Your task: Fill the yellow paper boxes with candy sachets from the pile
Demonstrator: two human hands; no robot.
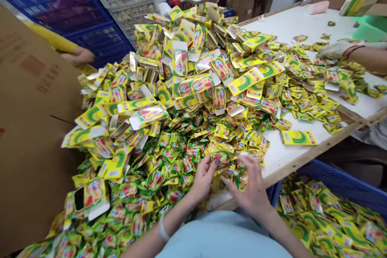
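My left hand [203, 177] is closed, thumb and fingers pinching a small yellow-and-green packet [223, 159] with a red fruit picture. Just to its right, my right hand [253, 187] has its fingers spread and slightly blurred, with the thumb pointing toward that packet; nothing clear shows in its grip. Under and around both hands lies a heap of shiny green packets [157, 177] and yellow ones. Behind them rises a pile of flat and half-folded yellow cartons [201, 82], several with open white flaps.
A blue crate [341, 181] full of yellow cartons stands below the table edge [320, 151] at right. A large cardboard box [33, 129] walls the left. Another person's gloved hand [332, 50] touches packets at far right; another hand [78, 55] shows behind the box.
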